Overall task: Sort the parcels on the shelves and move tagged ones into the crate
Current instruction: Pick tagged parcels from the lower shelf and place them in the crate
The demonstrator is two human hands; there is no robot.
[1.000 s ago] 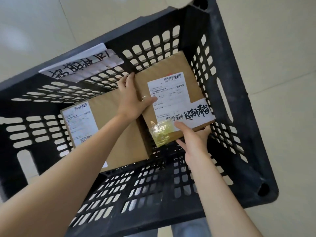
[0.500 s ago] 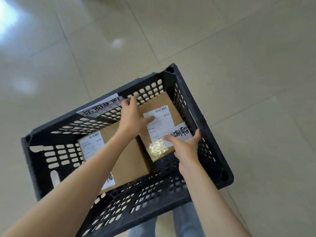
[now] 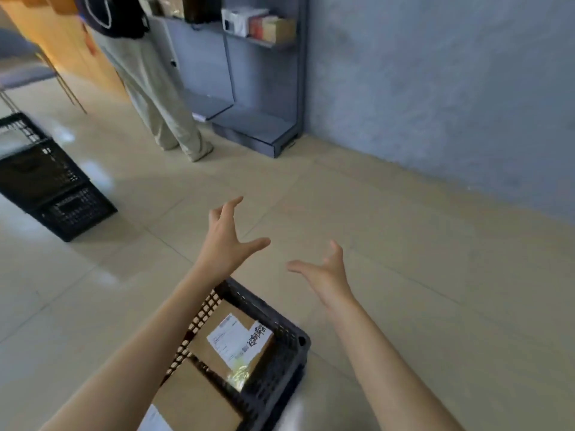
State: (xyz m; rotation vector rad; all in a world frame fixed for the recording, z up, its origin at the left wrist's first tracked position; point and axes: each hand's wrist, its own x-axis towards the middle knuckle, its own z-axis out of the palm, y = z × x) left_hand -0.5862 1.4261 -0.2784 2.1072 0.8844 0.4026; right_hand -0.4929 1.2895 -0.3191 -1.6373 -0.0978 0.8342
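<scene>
Both the left hand (image 3: 224, 241) and right hand (image 3: 323, 275) hover empty, fingers spread wide, above the crate (image 3: 280, 329) holding two parcels (image 3: 231, 339).

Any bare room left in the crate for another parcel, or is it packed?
The crate looks crowded: the tagged parcel and a second parcel fill most of the visible bottom. A dark strip stays free between the tagged parcel and the right wall. Both hands, left and right, are open above bare floor.
</scene>
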